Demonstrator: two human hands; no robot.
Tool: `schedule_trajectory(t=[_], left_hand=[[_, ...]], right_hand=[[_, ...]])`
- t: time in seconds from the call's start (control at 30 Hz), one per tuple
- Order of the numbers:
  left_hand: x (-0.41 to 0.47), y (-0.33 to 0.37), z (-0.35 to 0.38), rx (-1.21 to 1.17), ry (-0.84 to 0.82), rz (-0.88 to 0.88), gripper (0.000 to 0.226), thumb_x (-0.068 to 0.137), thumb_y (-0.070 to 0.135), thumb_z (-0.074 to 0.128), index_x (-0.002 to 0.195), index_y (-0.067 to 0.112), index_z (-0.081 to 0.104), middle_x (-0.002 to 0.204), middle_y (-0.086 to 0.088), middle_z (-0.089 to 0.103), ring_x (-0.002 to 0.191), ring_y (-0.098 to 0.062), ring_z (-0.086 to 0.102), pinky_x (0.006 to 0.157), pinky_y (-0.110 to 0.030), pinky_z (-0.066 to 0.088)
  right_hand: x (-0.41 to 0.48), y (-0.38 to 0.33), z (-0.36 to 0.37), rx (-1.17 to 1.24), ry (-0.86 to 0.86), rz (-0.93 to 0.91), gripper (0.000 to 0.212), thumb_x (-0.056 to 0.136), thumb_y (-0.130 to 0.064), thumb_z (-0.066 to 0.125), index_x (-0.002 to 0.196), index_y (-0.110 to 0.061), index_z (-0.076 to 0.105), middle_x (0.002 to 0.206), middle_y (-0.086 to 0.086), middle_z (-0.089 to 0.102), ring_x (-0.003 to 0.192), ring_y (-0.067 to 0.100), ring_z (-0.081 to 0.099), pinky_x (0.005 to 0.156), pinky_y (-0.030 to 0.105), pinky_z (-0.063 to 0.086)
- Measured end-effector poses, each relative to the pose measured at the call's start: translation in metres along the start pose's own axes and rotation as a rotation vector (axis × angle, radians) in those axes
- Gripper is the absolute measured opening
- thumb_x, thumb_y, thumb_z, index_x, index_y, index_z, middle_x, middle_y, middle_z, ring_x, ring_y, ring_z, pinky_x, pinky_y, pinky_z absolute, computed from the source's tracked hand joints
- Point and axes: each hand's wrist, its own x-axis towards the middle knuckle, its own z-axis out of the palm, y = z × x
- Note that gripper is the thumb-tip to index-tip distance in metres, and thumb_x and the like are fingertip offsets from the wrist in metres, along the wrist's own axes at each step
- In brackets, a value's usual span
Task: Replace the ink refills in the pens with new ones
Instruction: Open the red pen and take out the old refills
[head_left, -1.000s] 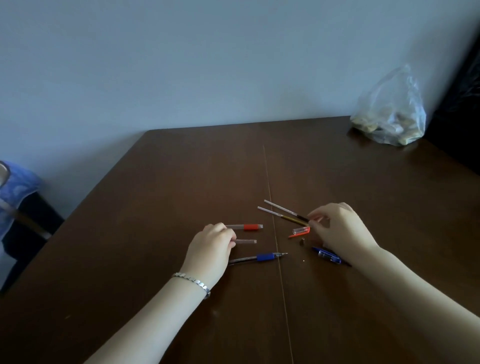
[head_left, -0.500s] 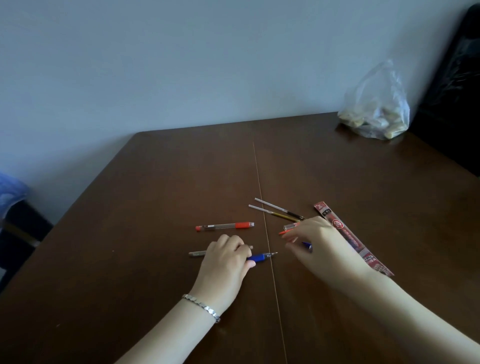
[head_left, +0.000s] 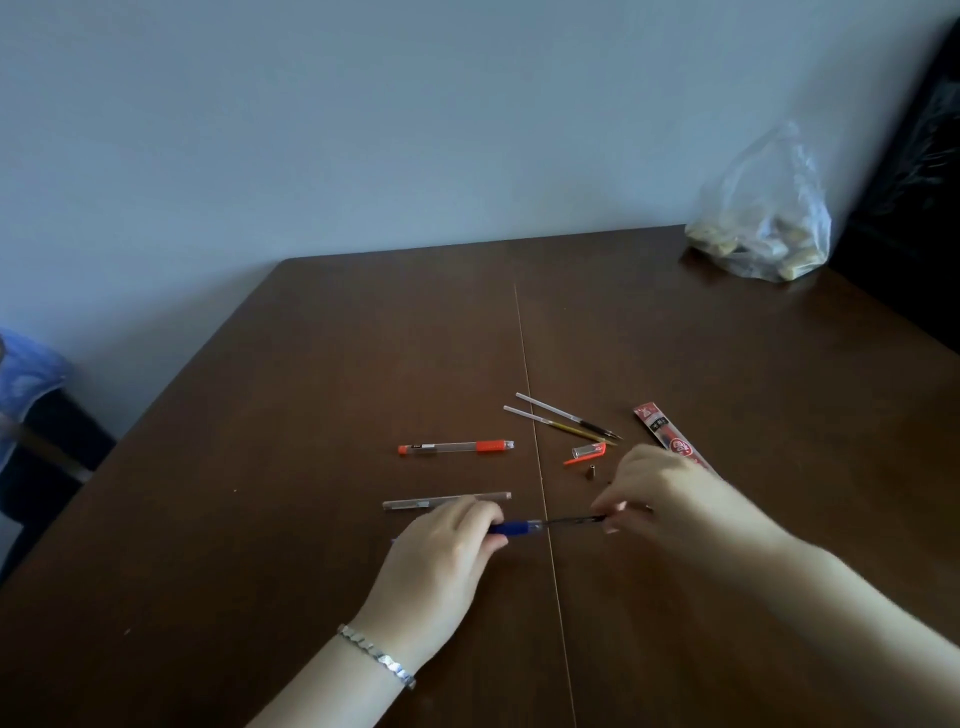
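The left hand (head_left: 447, 545) is curled round the blue pen (head_left: 515, 527). The pen lies level across the centre seam of the desk (head_left: 363, 364), nearer the near edge than the far one. The right hand (head_left: 667, 499) pinches the dark refill (head_left: 574, 519) that sticks out of the pen's front end. The hands are apart, joined only by pen and refill.

I cannot tell whether the refill is coming out or going in; going by the task, it is probably the old one being drawn out. The left hand should hold the pen steady while the right pulls straight along the pen's line. A sideways tug could kink the thin tube or smear ink.

The small tip (head_left: 591, 472) lies loose just on the near side of the red cap (head_left: 589, 451). It is probably the pen's nose piece, so it should not get knocked away. Two spare refills (head_left: 566, 423) lie beyond the cap, towards the far edge. A red packet (head_left: 670, 439) sits just beyond the right hand, its near end hidden behind it.
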Motion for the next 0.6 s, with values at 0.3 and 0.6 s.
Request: schedule_trajectory(t=[0.3, 0.6], left_hand=[[0.001, -0.014, -0.001, 0.023, 0.04, -0.118, 0.015, 0.084, 0.024, 0.059, 0.098, 0.018, 0.06, 0.092, 0.001, 0.067, 0.081, -0.012, 0.061, 0.071, -0.02, 0.044], [0.009, -0.017, 0.005, 0.067, 0.028, -0.113, 0.017, 0.087, 0.025, 0.054, 0.102, 0.018, 0.059, 0.1, 0.0, 0.063, 0.09, -0.015, 0.055, 0.079, -0.027, 0.045]], right_hand=[[0.032, 0.054, -0.017, 0.012, 0.389, 0.486, 0.017, 0.082, -0.018, 0.062, 0.096, -0.016, 0.07, 0.095, 0.008, 0.07, 0.101, 0.023, 0.055, 0.079, 0.034, 0.046], [0.056, 0.052, 0.013, -0.01, 0.317, 0.501, 0.018, 0.084, -0.017, 0.057, 0.097, -0.015, 0.07, 0.107, 0.008, 0.067, 0.109, 0.025, 0.05, 0.084, 0.037, 0.044]])
